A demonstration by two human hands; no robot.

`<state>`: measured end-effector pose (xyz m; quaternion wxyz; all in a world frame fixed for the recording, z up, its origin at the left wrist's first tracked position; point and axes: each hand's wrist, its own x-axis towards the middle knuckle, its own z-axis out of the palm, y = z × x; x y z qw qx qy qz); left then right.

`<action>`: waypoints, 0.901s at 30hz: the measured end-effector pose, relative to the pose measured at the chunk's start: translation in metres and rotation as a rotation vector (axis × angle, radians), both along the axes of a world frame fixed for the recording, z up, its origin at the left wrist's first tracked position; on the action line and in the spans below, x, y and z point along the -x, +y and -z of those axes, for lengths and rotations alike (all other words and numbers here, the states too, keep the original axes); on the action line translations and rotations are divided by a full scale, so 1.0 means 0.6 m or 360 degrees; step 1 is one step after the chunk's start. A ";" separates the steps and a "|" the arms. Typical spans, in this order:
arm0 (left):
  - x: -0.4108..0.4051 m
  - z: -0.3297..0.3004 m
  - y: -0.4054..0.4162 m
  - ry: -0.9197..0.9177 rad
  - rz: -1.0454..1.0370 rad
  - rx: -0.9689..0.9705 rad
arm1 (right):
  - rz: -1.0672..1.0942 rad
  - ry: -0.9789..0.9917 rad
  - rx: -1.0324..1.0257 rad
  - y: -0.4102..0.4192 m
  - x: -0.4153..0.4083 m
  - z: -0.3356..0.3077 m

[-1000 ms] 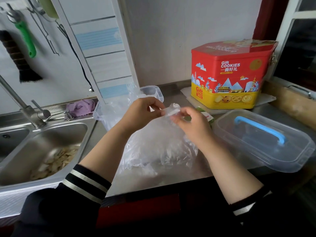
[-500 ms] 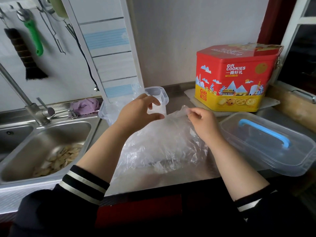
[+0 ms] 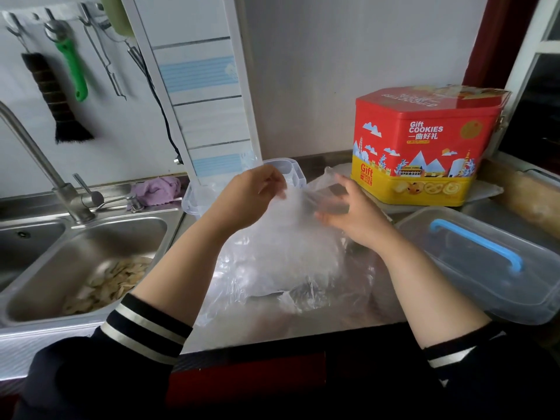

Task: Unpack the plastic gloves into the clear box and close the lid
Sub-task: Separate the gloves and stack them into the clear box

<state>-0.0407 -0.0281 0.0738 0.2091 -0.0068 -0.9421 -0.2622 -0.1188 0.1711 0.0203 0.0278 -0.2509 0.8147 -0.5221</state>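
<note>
At the near edge of the steel tabletop (image 3: 272,328) a bare strip ran in front of the clear plastic bag (image 3: 281,262), which lay crumpled in the middle with its mouth lifted toward the far side. No print could be read on the bag, and the plastic gloves inside it showed only as a whitish mass. The left hand (image 3: 251,198) pinched the film at the left of the bag's mouth between curled fingers and thumb. The right hand (image 3: 351,210) was at the right of the mouth, fingers reaching leftward partly behind the film; its grip on the bag could not be told through the blur. Right of the bag, close to it, the clear lid (image 3: 481,262) with a blue handle (image 3: 481,247) lay flat, its near corner reaching close to the tabletop's front edge. Left of the bag the sink (image 3: 127,231) opened, with pale scraps (image 3: 109,283) in its basin and little tabletop between its rim and the bag. Just behind the bag's mouth, partly hidden by the left hand, stood the clear box (image 3: 288,171), open, plastic film showing at its left. Farther right of the bag's mouth stood a red and yellow tin (image 3: 424,147) reading "Gift COOKIES" with Chinese characters beneath, and "Gift" again on its yellow band. Beyond the sink a purple cloth (image 3: 157,189) lay by the tap (image 3: 39,165), and on the wall hung a green-handled tool (image 3: 72,65) and a black brush (image 3: 57,98)
</note>
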 end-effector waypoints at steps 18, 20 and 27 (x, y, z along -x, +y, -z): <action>0.096 -0.022 -0.162 -0.0055 -0.0635 -0.0119 | 0.0193 0.0227 -0.0128 -0.165 0.097 -0.086; 0.109 -0.022 -0.169 -0.0220 -0.0606 0.0028 | 0.0204 0.0284 -0.0324 -0.179 0.110 -0.087; 0.136 0.007 -0.189 -0.0898 -0.0278 0.0781 | 0.0139 0.0561 -0.1264 -0.214 0.123 -0.089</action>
